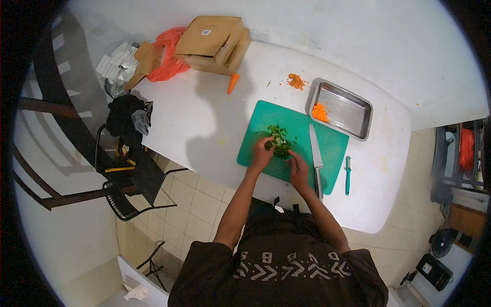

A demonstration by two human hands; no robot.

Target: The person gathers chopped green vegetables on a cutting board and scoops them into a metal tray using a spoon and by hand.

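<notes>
Leafy green herbs (280,140) lie bunched on a green cutting board (255,120). My left hand (262,152) pinches the herbs at their left side, fingers closed. On their lower right side, my right hand (298,170) has its fingers bent against the leaves, thumb and fingertips close together; whether it grips a stem is too small to tell. A knife (315,153) with a metal handle rests on the board to the right of my right hand, its blade pointing away from me.
A metal tray (353,110) with chopped carrot (320,112) stands behind the board. A green peeler (348,176) lies right of it. Farther back are peelings (296,81), a carrot (233,83), a cardboard box (212,41) and a red bag (166,56). A chair (120,199) stands left.
</notes>
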